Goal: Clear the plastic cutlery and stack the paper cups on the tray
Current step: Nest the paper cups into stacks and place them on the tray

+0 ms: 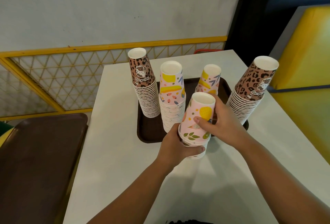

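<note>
Both hands hold a short stack of upside-down pink paper cups (197, 116) at the near edge of the brown tray (148, 134). The left hand (175, 145) wraps its lower rims; the right hand (223, 122) curls around the top cup. Four taller stacks stand behind on the tray.

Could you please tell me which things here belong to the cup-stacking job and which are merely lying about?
Part of the job:
- dark tray
- two leopard-print cup stacks
- two pink cup stacks
- short pink stack in the grip of left hand and right hand

Lying about:
- spare brown tray
- yellow lattice railing
</note>
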A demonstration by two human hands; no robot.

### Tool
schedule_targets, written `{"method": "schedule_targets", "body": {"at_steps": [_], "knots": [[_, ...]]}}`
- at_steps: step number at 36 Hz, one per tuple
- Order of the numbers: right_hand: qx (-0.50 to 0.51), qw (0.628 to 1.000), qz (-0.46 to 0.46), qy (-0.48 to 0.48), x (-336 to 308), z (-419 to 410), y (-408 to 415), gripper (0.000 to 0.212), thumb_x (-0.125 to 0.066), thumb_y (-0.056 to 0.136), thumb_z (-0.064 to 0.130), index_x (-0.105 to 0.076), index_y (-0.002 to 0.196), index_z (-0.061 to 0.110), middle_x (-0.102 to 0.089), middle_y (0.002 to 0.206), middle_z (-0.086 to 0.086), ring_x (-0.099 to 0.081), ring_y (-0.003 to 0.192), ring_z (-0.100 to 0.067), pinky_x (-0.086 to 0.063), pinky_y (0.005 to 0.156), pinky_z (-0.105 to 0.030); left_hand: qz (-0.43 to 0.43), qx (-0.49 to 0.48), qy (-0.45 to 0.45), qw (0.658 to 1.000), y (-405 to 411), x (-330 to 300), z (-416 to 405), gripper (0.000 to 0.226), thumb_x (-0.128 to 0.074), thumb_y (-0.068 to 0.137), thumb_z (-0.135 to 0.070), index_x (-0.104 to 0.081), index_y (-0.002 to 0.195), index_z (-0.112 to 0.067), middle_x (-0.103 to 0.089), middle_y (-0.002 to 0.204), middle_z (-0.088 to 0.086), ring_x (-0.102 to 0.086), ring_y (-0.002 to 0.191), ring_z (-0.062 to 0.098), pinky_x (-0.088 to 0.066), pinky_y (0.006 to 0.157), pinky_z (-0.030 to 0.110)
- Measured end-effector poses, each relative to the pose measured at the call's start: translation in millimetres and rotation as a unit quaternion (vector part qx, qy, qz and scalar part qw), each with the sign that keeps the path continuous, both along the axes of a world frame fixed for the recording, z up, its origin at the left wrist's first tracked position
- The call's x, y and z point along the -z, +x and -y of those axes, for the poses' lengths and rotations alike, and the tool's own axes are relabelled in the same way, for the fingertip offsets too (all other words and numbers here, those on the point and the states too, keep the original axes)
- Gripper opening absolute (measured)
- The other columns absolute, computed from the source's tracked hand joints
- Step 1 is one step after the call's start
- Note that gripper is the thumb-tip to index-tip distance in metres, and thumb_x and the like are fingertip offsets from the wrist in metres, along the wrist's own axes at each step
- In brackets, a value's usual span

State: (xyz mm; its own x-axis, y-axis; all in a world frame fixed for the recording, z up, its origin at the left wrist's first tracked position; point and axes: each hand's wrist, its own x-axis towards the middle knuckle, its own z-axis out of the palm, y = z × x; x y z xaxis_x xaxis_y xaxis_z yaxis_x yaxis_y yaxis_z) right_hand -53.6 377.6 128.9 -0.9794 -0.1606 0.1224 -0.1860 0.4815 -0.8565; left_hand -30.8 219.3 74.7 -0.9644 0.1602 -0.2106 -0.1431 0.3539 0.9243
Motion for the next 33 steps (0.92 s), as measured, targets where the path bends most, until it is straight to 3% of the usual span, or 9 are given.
{"method": "schedule_targets", "body": {"at_steps": [3,7,10,12,17,20,25,29,33], "knots": [[0.0,1.0,-0.012,0.002,-4,-2,-2,0.064,-0.071,0.078,0.028,-0.039,0.133,0.02,-0.06,0.113,0.013,-0.061,0.101,-0.003,-0.055,0.081,-0.021,0.0,-0.001,0.007,1.0,1,1,1,0.082,-0.089,0.057,-0.022,-0.048,0.129,-0.021,-0.062,0.122,-0.007,-0.057,0.113,0.013,-0.05,0.098,0.035],[0.028,0.999,-0.027,-0.023,-11,-3,-7,0.06,-0.07,0.078,0.026,-0.041,0.13,0.016,-0.06,0.102,0.018,-0.058,0.087,0.013,-0.051,0.073,-0.008,0.0,-0.005,0.003,1.0,2,4,2,0.076,-0.09,0.056,-0.021,-0.049,0.121,-0.025,-0.061,0.117,-0.009,-0.057,0.108,0.01,-0.052,0.091,0.029],[0.086,0.991,-0.059,-0.08,-24,-7,-13,0.06,-0.071,0.074,0.041,-0.044,0.122,0.018,-0.06,0.096,0.021,-0.061,0.083,0.013,-0.051,0.072,-0.011,0.006,-0.012,-0.005,1.0,1,7,3,0.071,-0.09,0.056,-0.021,-0.049,0.113,-0.026,-0.061,0.11,-0.009,-0.058,0.103,0.009,-0.052,0.086,0.025],[0.132,0.98,-0.088,-0.118,-33,-11,-21,0.056,-0.066,0.075,0.04,-0.044,0.12,0.014,-0.06,0.099,0.018,-0.061,0.087,0.007,-0.052,0.074,-0.017,0.01,-0.013,-0.012,1.0,0,10,4,0.071,-0.089,0.058,-0.022,-0.049,0.117,-0.024,-0.062,0.113,-0.008,-0.058,0.105,0.009,-0.052,0.087,0.026],[0.246,0.942,-0.196,-0.118,-52,-21,-52,0.06,-0.063,0.087,0.024,-0.033,0.135,0.005,-0.052,0.119,0.006,-0.055,0.099,0.005,-0.049,0.075,-0.007,0.02,-0.006,-0.021,1.0,-1,11,5,0.073,-0.085,0.064,-0.023,-0.046,0.125,-0.022,-0.057,0.118,-0.011,-0.052,0.107,0.005,-0.047,0.086,0.018],[0.262,0.939,-0.203,-0.093,-55,-19,-73,0.065,-0.065,0.086,0.026,-0.029,0.137,0.008,-0.05,0.13,-0.002,-0.051,0.109,-0.002,-0.047,0.076,-0.003,0.02,-0.005,-0.024,1.0,-2,10,5,0.073,-0.085,0.064,-0.024,-0.046,0.125,-0.022,-0.058,0.12,-0.009,-0.052,0.107,0.005,-0.047,0.088,0.02],[0.261,0.948,-0.178,-0.048,-41,-18,-99,0.065,-0.067,0.084,0.021,-0.03,0.136,0.008,-0.049,0.132,-0.005,-0.046,0.108,-0.001,-0.041,0.07,0.003,0.035,-0.01,-0.009,0.999,-5,8,6,0.074,-0.086,0.063,-0.022,-0.046,0.125,-0.022,-0.059,0.12,-0.009,-0.054,0.11,0.008,-0.049,0.092,0.025],[0.251,0.958,-0.135,-0.012,-27,-19,-109,0.061,-0.068,0.084,0.025,-0.034,0.133,0.013,-0.053,0.129,-0.003,-0.05,0.109,-0.007,-0.044,0.082,-0.016,0.035,-0.012,-0.003,0.999,-6,7,7,0.072,-0.087,0.061,-0.022,-0.047,0.122,-0.024,-0.059,0.116,-0.011,-0.055,0.108,0.007,-0.05,0.089,0.023],[0.24,0.966,-0.085,0.046,-17,-19,-110,0.073,-0.068,0.083,0.031,-0.027,0.141,0.014,-0.045,0.139,-0.007,-0.048,0.124,-0.021,-0.039,0.089,-0.025,0.032,-0.013,0.003,0.999,-7,5,7,0.072,-0.087,0.061,-0.022,-0.048,0.121,-0.025,-0.06,0.115,-0.011,-0.056,0.108,0.007,-0.051,0.091,0.025]]}}
